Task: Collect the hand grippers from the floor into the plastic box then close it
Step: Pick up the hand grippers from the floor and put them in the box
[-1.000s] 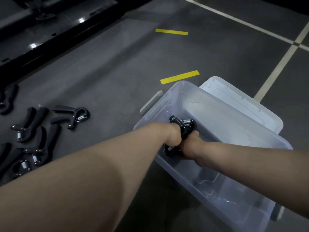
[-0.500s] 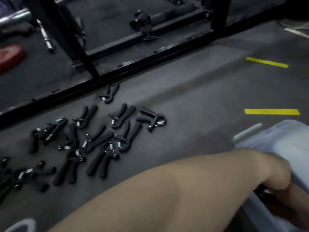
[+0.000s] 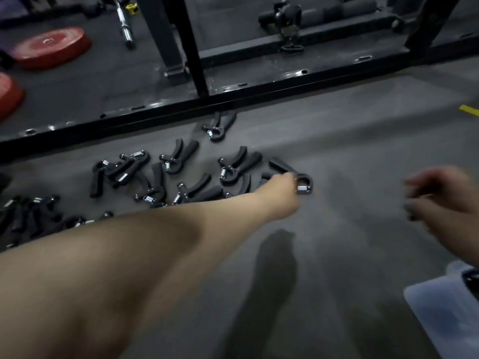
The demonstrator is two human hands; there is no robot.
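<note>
Ten-plus hand grippers (image 3: 178, 158), two red plates (image 3: 49, 46)

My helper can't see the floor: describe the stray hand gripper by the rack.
Find the black rack rail crossing the floor. At its near edge, just right of the upright post, lies one hand gripper, handles toward the rail. It alone sits apart from the cluster farther out from the rail.

The hand grippers (image 3: 248, 161) are black with shiny silver springs (image 3: 302, 188). The floor (image 3: 363, 151) is grey. The weight plate (image 3: 51, 46) is red.
</note>
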